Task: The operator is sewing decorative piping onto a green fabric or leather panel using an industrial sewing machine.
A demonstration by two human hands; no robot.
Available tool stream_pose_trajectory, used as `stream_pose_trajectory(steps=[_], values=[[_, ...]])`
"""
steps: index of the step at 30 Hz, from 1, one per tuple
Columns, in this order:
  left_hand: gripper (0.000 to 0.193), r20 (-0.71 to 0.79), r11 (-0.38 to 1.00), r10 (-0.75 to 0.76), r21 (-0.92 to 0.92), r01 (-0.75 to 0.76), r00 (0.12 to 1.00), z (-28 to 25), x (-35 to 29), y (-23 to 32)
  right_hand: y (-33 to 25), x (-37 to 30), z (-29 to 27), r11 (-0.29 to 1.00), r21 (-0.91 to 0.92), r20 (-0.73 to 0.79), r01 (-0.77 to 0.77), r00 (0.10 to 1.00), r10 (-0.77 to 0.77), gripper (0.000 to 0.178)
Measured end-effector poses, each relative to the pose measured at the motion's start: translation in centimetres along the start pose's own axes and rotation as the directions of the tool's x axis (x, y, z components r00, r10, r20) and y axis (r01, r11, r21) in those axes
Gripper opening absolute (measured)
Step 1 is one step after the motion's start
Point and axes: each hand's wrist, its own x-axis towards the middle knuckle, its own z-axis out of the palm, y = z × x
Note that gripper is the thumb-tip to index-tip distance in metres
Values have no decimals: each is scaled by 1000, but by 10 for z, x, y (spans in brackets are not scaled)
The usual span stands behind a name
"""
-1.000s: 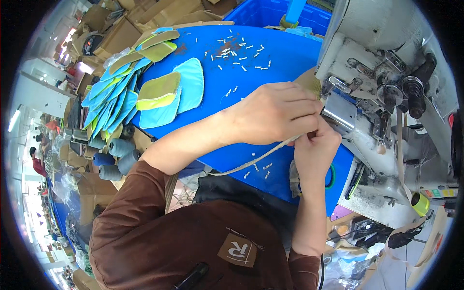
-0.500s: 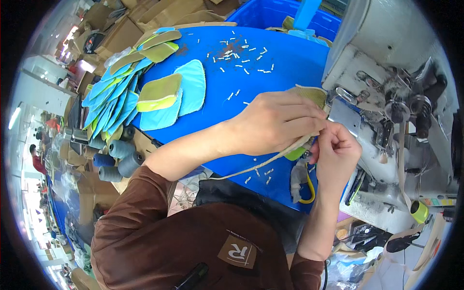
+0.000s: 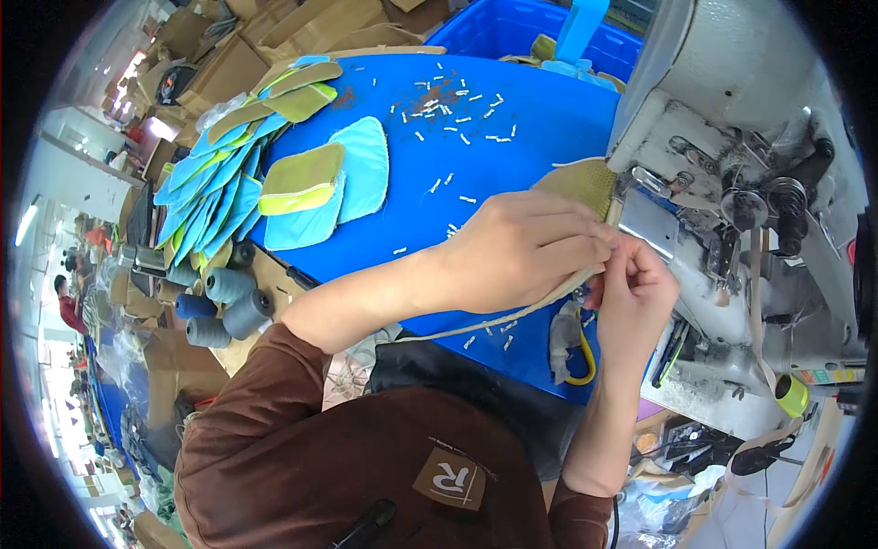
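Head view: left hand (image 3: pixel 517 245) and right hand (image 3: pixel 640 285) pinch pale tape (image 3: pixel 549 298), fingers closed, at olive fabric's (image 3: pixel 585 186) right edge; even tension should help.

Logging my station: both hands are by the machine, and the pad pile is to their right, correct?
Wrong side: the head view shows the pad pile to the left of your left hand and right hand, which are indeed by the machine.
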Motion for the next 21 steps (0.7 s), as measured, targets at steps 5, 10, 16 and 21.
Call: stream_pose_trajectory(steps=[5,10,16,21], values=[[24,5,999,-37,-9,37,999,-1,-1,1,0,-5,0,1000,-3,-23,-17,1000,17,13],[23,2,999,-49,-12,49,999,-1,-2,5,6,-12,5,1000,24,12,16,1000,-16,10],[22,78,996,39,72,-45,996,-5,5,4,3,0,4,1000,14,-10,27,1000,-27,10],[20,49,996,-79,-28,81,996,-1,4,-2,-1,-1,9,998,62,-49,-28,998,31,10]])
